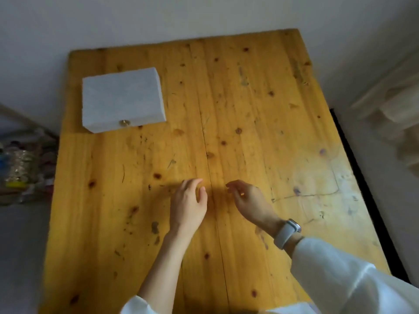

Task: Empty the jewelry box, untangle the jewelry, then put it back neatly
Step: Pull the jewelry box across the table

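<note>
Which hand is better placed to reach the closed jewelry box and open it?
Probably the left hand. The box sits shut at the table's far left, on that hand's side. The right hand would have to cross over. Both hold nothing.

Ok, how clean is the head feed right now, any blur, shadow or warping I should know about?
Head view: soft overall, blurriest at the left edge clutter; wide-angle lens bows the wooden table edges; the hands cast a dim shadow between left hand and right hand; closed white jewelry box reads fine.
</note>
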The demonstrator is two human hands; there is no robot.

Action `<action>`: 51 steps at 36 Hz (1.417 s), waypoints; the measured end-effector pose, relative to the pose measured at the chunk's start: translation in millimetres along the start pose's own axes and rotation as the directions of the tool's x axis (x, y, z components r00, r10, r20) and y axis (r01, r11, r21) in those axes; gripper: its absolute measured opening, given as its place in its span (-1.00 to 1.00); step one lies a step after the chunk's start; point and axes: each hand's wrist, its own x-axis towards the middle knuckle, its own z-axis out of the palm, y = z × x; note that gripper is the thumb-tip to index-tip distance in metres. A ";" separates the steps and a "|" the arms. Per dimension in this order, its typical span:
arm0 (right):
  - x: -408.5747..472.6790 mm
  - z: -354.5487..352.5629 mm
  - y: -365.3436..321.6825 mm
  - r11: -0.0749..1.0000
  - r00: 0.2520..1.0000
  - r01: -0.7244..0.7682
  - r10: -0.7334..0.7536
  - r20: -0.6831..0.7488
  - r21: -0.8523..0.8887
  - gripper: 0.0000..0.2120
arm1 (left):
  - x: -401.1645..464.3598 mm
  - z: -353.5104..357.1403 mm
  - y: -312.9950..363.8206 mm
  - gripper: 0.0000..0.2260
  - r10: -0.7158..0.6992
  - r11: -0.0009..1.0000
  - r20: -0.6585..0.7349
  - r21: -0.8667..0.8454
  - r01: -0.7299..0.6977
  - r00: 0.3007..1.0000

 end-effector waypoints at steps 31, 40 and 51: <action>127.8 25.7 -82.3 0.844 0.842 0.497 -0.526 -0.121 -0.202 -0.56 | 82.0 -83.0 -76.2 -0.55 -0.174 0.980 -0.515 -0.004 0.201 0.839; 193.6 54.5 -119.4 0.877 0.870 0.480 -0.477 -0.126 -0.006 -0.44 | 156.3 -100.2 -131.2 -0.24 -0.398 0.907 -0.471 -0.329 0.262 0.787; 198.4 77.0 -126.5 0.866 0.876 0.468 -0.426 -0.228 0.179 -0.62 | 164.5 -99.2 -147.3 -0.41 -0.439 0.783 -0.397 -0.609 0.127 0.806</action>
